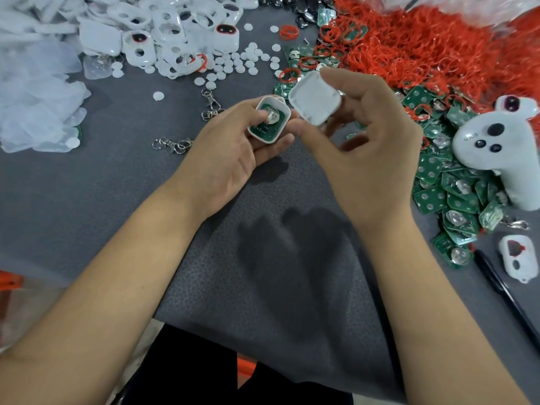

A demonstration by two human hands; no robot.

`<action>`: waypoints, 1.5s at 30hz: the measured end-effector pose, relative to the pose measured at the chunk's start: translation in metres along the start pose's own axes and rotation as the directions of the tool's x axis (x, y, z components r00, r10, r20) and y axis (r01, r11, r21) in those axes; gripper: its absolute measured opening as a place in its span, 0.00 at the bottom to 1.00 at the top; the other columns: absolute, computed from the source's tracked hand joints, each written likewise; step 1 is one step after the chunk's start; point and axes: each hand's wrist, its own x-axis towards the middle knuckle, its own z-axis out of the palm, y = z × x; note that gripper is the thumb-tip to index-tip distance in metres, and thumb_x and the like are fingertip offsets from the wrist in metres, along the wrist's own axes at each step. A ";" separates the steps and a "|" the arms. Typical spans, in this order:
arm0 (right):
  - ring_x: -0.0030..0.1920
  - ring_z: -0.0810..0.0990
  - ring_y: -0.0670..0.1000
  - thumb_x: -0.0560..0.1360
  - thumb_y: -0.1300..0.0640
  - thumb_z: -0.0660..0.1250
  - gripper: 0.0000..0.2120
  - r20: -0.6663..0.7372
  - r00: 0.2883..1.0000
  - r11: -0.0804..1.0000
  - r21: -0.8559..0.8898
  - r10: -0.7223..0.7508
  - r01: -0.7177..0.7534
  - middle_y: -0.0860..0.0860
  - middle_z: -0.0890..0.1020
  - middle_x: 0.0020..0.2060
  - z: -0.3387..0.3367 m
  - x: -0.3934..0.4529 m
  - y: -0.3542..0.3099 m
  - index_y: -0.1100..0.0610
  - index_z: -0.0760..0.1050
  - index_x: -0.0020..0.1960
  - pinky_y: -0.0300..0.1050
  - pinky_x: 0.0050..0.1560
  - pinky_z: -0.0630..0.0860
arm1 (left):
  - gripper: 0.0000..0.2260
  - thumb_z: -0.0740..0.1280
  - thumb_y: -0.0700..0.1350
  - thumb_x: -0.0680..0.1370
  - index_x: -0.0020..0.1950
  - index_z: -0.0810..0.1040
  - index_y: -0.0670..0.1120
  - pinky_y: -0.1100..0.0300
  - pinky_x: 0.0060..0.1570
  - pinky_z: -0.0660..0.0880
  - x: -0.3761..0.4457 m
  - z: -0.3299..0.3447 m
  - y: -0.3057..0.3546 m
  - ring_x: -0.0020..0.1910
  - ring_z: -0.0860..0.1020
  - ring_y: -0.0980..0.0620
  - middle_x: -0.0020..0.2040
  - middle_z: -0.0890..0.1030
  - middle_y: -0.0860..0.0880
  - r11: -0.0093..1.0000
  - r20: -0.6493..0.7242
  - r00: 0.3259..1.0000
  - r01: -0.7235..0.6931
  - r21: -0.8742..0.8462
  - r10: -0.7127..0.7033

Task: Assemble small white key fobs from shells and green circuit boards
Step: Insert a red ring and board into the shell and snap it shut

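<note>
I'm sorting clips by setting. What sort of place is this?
Probably a small hand-assembly workbench for key fobs: bulk heaps of green circuit boards, white shells and red rubber rings lie loose on a grey mat.

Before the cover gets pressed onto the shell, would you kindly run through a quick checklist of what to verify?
1. Green circuit board sits inside the shell: ok.
2. Left hand has a firm grip on the shell, thumb on the board: ok.
3. Right hand holds the white cover by its edges: ok.
4. Cover lined up over the shell: not ok; it is tilted and off to the right.
5. Board fully seated and flat: cannot tell, the thumb hides part of it.
6. Red ring fitted in this shell: cannot tell.
</note>
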 end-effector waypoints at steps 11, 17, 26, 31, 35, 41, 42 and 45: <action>0.29 0.81 0.49 0.76 0.52 0.78 0.06 -0.034 0.998 0.991 0.127 0.045 -0.041 0.47 0.82 0.30 0.001 0.000 -0.004 0.51 0.81 0.44 0.40 0.29 0.71 | 0.14 0.55 0.36 0.84 0.64 0.76 0.38 0.57 0.56 0.80 0.000 -0.002 -0.001 0.54 0.85 0.50 0.55 0.86 0.44 1.000 0.029 1.000 -0.007 -0.007 0.007; 0.32 0.71 0.51 0.81 0.57 0.71 0.04 0.032 0.962 0.910 0.315 0.273 -0.268 0.51 0.78 0.34 0.003 0.005 0.004 0.56 0.84 0.50 0.47 0.31 0.70 | 0.15 0.53 0.36 0.85 0.66 0.75 0.36 0.56 0.57 0.81 -0.001 0.001 0.001 0.61 0.84 0.41 0.59 0.84 0.36 1.000 0.004 1.000 0.010 -0.025 -0.010; 0.36 0.76 0.47 0.82 0.67 0.66 0.12 0.194 0.887 0.734 0.502 0.419 -0.457 0.49 0.81 0.39 0.001 0.009 0.014 0.64 0.77 0.65 0.42 0.36 0.79 | 0.21 0.51 0.45 0.85 0.69 0.73 0.34 0.54 0.60 0.80 -0.002 0.001 0.002 0.62 0.82 0.42 0.65 0.81 0.36 0.998 0.043 0.997 0.060 -0.032 -0.059; 0.36 0.77 0.46 0.81 0.66 0.68 0.08 0.302 0.861 0.690 0.515 0.409 -0.509 0.51 0.82 0.39 0.000 0.008 0.012 0.63 0.80 0.60 0.41 0.35 0.79 | 0.21 0.51 0.46 0.85 0.68 0.76 0.37 0.52 0.64 0.79 -0.003 0.001 -0.002 0.61 0.81 0.48 0.62 0.83 0.43 0.997 0.089 0.993 0.075 0.010 -0.075; 0.36 0.78 0.45 0.81 0.66 0.68 0.07 0.355 0.835 0.641 0.535 0.421 -0.550 0.51 0.82 0.39 0.000 0.008 0.008 0.63 0.80 0.58 0.39 0.33 0.80 | 0.20 0.51 0.44 0.85 0.66 0.79 0.40 0.51 0.68 0.77 -0.005 0.004 -0.005 0.63 0.79 0.47 0.60 0.84 0.44 0.997 0.120 0.990 0.071 0.011 -0.072; 0.34 0.81 0.45 0.79 0.66 0.70 0.05 0.341 0.822 0.618 0.543 0.455 -0.568 0.51 0.84 0.34 0.002 0.009 0.009 0.61 0.83 0.54 0.36 0.36 0.80 | 0.20 0.52 0.44 0.84 0.67 0.78 0.38 0.52 0.66 0.78 -0.005 0.004 -0.005 0.62 0.80 0.47 0.61 0.82 0.42 0.997 0.138 0.987 0.076 0.016 -0.078; 0.34 0.81 0.45 0.79 0.65 0.71 0.04 0.342 0.806 0.572 0.573 0.483 -0.586 0.52 0.84 0.34 0.002 0.009 0.008 0.61 0.83 0.53 0.35 0.36 0.80 | 0.20 0.51 0.44 0.84 0.66 0.78 0.38 0.53 0.65 0.78 -0.006 0.004 -0.004 0.61 0.81 0.48 0.60 0.83 0.43 0.997 0.138 0.987 0.081 0.009 -0.081; 0.32 0.82 0.43 0.77 0.61 0.70 0.03 0.407 0.723 0.306 0.709 0.559 -0.636 0.51 0.83 0.32 -0.002 0.014 0.007 0.61 0.82 0.48 0.31 0.33 0.78 | 0.19 0.53 0.44 0.84 0.65 0.77 0.36 0.54 0.64 0.79 -0.006 0.004 -0.003 0.59 0.83 0.46 0.58 0.84 0.40 0.996 0.121 0.989 0.087 -0.024 -0.083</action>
